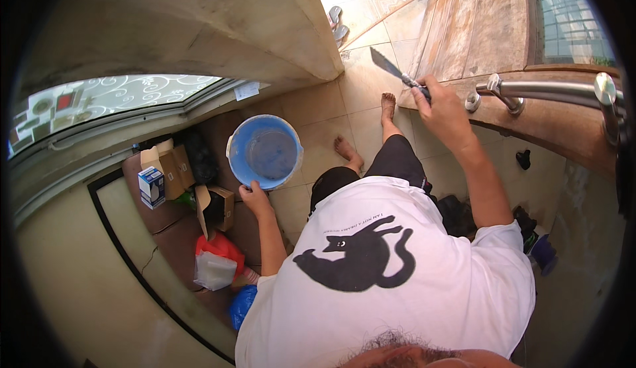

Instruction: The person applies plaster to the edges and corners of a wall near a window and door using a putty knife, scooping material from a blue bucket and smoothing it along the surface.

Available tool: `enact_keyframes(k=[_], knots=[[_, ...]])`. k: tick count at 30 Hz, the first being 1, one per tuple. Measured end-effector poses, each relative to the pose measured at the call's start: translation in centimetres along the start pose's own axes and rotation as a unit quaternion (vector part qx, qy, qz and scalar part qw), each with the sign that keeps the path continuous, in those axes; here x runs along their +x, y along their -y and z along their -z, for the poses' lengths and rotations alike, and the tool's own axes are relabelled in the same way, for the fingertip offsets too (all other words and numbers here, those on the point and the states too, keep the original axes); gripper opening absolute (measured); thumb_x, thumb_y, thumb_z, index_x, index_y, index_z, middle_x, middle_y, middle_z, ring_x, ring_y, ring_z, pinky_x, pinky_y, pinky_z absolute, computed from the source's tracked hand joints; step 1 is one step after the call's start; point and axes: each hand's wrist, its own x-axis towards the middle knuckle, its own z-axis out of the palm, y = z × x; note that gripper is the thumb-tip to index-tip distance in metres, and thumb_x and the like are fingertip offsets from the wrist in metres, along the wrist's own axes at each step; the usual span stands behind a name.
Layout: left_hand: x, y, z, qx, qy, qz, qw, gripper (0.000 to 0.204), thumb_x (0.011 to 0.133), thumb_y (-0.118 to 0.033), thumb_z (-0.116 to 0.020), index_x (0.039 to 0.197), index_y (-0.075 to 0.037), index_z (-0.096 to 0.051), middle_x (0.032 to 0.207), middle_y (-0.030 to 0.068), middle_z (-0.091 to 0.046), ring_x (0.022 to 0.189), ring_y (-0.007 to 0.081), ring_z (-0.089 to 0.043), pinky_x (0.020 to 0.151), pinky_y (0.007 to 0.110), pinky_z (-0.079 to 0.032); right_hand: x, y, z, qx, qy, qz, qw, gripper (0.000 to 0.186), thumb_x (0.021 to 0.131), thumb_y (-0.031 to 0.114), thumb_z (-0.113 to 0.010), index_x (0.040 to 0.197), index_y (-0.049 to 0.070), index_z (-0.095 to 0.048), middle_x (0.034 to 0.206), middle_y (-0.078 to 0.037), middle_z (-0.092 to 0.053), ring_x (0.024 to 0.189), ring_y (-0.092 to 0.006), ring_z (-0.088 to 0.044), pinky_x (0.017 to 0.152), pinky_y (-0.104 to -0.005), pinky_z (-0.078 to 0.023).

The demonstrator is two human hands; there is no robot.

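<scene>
The left hand (257, 200) grips the bucket (265, 127) by its rim, so hold it level and firm; the right hand (438, 104), right of the bucket, grips a scraper (387, 62), so point its blade away from you. The bucket has grey marks inside, maybe wet. Left of it, a box (229, 210) sits open, too dark inside to tell.
</scene>
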Motion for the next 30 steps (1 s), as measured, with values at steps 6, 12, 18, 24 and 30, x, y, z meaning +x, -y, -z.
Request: enact_keyframes(k=[6,12,18,24,30], knots=[[-0.4,1.0,-1.6,-0.02,-0.011,0.04,0.999,0.018,0.084,-0.013,-0.062,0.086,0.002,-0.051,0.082,0.0057,-0.052,0.074,0.0176,-0.046,0.071,0.033,-0.043,1.8,-1.3,-4.4,0.097,0.011,-0.001,0.995,0.022,0.091,0.014,-0.062,0.109,0.002,-0.065,0.085,-0.024,-0.068,0.079,-0.041,-0.066,0.07,-0.044,-0.052],[-0.1,1.9,-3.7,-0.032,-0.013,0.08,0.996,0.018,0.085,-0.014,-0.062,0.088,0.002,-0.053,0.085,0.0044,-0.053,0.077,0.0159,-0.048,0.072,0.033,-0.043,4.8,-0.9,-7.2,0.201,-0.023,-0.018,0.979,0.023,0.088,0.016,-0.072,0.106,0.002,-0.071,0.082,-0.019,-0.069,0.069,-0.0233,-0.069,0.064,-0.0315,-0.052],[-0.2,1.3,-4.3,-0.01,-0.026,0.069,0.997,0.017,0.085,-0.013,-0.061,0.089,0.001,-0.054,0.086,0.0039,-0.054,0.078,0.0148,-0.049,0.072,0.031,-0.044,10.1,0.6,-8.4,0.215,-0.052,0.071,0.973,0.023,0.088,0.018,-0.073,0.101,0.0,-0.071,0.074,-0.016,-0.069,0.061,-0.0213,-0.067,0.058,-0.0309,-0.052],[-1.2,0.2,-4.2,0.013,-0.024,0.071,0.997,0.016,0.085,-0.012,-0.06,0.087,0.001,-0.052,0.081,0.0028,-0.052,0.074,0.0135,-0.047,0.07,0.031,-0.043,14.2,2.8,-7.2,0.168,-0.044,0.143,0.974,0.021,0.088,0.02,-0.072,0.095,0.0,-0.072,0.069,-0.016,-0.068,0.057,-0.0214,-0.066,0.057,-0.0314,-0.052],[-2.0,0.2,-4.0,0.02,-0.038,0.048,0.998,0.015,0.084,-0.011,-0.061,0.085,0.0,-0.051,0.077,0.0014,-0.051,0.066,0.0118,-0.045,0.061,0.03,-0.042,16.5,7.2,-4.2,0.053,-0.013,0.19,0.98,0.025,0.088,0.024,-0.072,0.093,-0.001,-0.073,0.069,-0.015,-0.07,0.056,-0.0201,-0.066,0.056,-0.0306,-0.052]])
